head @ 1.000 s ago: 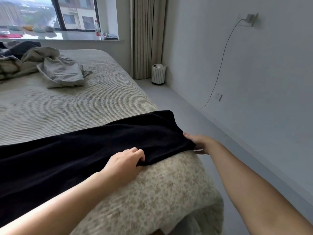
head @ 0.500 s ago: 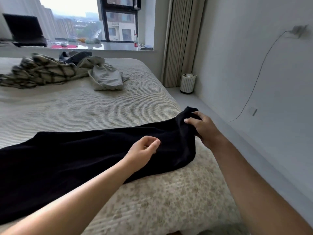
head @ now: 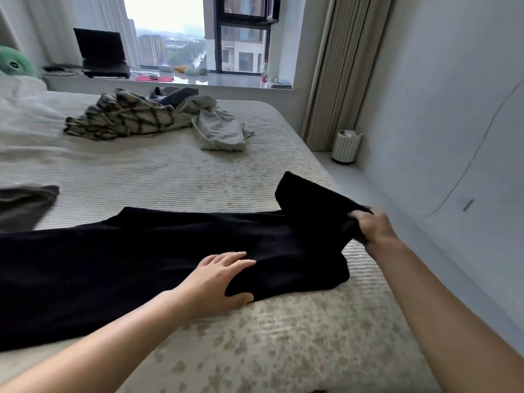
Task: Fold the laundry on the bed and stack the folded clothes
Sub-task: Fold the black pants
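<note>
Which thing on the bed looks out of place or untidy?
The crumpled heap of unfolded clothes near the window, topped by a plaid shirt. Nothing looks damaged or spilled.

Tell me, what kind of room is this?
Most likely a bedroom. There is a big bed with clothes lying on it, a window with curtains, and a laptop on the sill.

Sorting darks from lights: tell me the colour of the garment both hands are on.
Plain black garment, no visible pattern; the head view shows it.
</note>
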